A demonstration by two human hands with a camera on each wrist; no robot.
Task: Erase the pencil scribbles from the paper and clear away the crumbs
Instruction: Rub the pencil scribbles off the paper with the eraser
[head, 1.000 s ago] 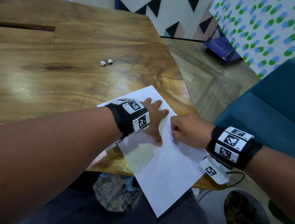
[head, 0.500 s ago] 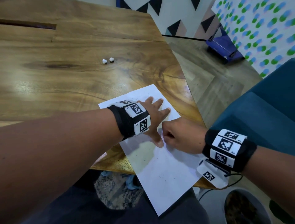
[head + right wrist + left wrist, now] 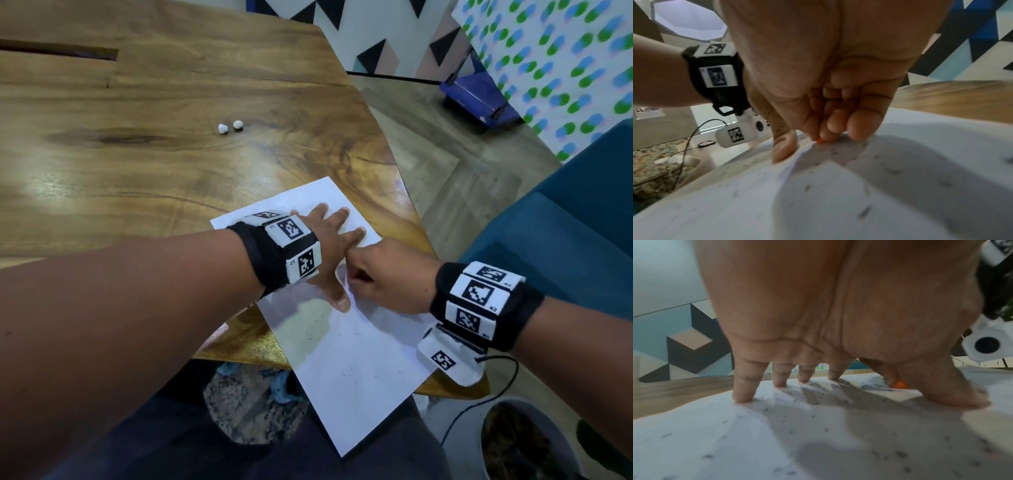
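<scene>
On my bench (image 3: 144, 164), toward ten o'clock from my hands, two small white balls (image 3: 230, 126) sit just beside each other, well apart from the paper (image 3: 359, 359). The paper lies at the bench's near right corner, tilted, with its near end hanging past the edge over my lap. Fine dark eraser crumbs (image 3: 818, 404) are scattered across the sheet.

My left hand (image 3: 330, 253) is spread flat on the far half of the paper, grip apart, with the fingers (image 3: 744, 382) straight and their tips pressing the sheet, and the thumb (image 3: 953, 391) angled out toward five o'clock, also down on the paper.

At three o'clock of the left hand, touching its index finger, my right hand (image 3: 387, 277) is curled into a tight fist, knuckles pointing to nine o'clock. Its grip is clamped on a small orange eraser (image 3: 819, 140); only a sliver of it peeks out between the fingertips, and it meets the paper just beside my left thumb. In the left wrist view the same orange tip (image 3: 899, 384) shows on a grey smudged patch of the sheet.

Farther right, past the bench edge, is a teal seat (image 3: 555, 246). At one o'clock a blue object (image 3: 479, 96) sits on the floor.
</scene>
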